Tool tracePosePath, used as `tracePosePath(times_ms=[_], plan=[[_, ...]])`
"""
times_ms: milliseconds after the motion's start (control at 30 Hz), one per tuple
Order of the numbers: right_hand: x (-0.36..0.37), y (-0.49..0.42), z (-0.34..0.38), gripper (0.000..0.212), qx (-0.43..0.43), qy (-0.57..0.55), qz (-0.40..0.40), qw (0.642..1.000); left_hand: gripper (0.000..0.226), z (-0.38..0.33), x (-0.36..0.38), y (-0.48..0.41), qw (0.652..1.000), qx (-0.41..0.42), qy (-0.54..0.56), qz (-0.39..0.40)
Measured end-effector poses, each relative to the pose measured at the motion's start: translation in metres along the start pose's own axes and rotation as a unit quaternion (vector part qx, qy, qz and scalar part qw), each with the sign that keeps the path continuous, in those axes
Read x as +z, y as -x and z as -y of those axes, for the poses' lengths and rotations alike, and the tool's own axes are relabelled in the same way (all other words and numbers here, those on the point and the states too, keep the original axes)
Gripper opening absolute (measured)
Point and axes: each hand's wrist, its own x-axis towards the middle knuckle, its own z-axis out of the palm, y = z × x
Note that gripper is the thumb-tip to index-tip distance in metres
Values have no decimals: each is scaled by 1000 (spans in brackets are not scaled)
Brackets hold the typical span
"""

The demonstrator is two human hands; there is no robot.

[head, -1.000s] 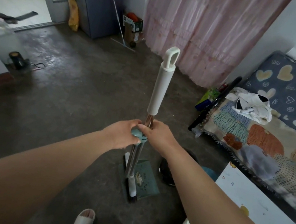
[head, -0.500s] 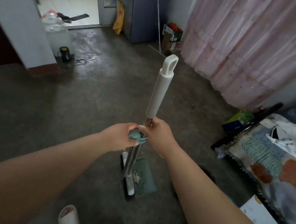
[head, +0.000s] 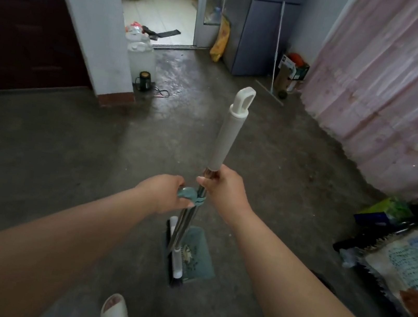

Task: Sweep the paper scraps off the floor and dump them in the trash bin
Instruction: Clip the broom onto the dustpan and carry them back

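Left hand (head: 162, 193): curled round the teal clip (head: 189, 195) that tops the dustpan's own pole, thumb tip pressing on it.
Right hand (head: 226, 188): just beside my left and a little higher, closed round the bare metal broom shaft directly under its white grip (head: 229, 137).
Paper scraps (head: 187, 255): a small heap lying in the teal dustpan (head: 204, 240), straight below both hands, beside the broom head (head: 175, 273).
Floor (head: 91, 167) beyond my hands: I see no loose scraps, so I judge the sweeping is done and the dumping is left.
Spill risk: the pan looks shallow and open at the front; if I lift it with the lip tipped down or swing it, the light scraps could slide out.
Clip risk: the two poles meet at the clip; if I pull the broom free with a jerk, the pan could rock and scatter its load.
Foot risk: my slipper (head: 113, 313) is below the hands, near the pan, so a careless step could kick it.
Trash bin: I cannot pick it out; a dark shape behind my right forearm might be it, but too little shows.
Hard to make out: whether the clip is latched onto the shaft, since my fingers cover part of it, and whether the bristles rest on the pan or the floor.
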Motion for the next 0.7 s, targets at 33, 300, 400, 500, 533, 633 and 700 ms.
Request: tracePosePath(times_ms=[33, 300, 400, 500, 533, 633, 700], plan=[[5, -4, 5, 11, 0, -2, -1, 1000, 52, 8, -5, -1, 1000, -11, -2, -1], [66, -47, 64, 14, -35, 15, 18, 999, 47, 86, -54, -7, 998, -56, -22, 2], [91, -63, 86, 16, -47, -1, 32, 998, 45, 118, -71, -9, 997, -71, 0, -2], [113, -79, 105, 17, -61, 7, 36, 997, 44, 146, -87, -10, 997, -73, 22, 6], [120, -83, 110, 16, -63, 6, 36, 997, 43, 154, -91, -10, 997, -69, 33, 5], [140, -95, 127, 17, -70, -10, 40, 997, 34, 181, -103, -9, 997, -61, 49, -6], [153, -102, 137, 18, -72, -16, 44, 996, 32, 197, -109, -9, 997, -63, 45, -16]])
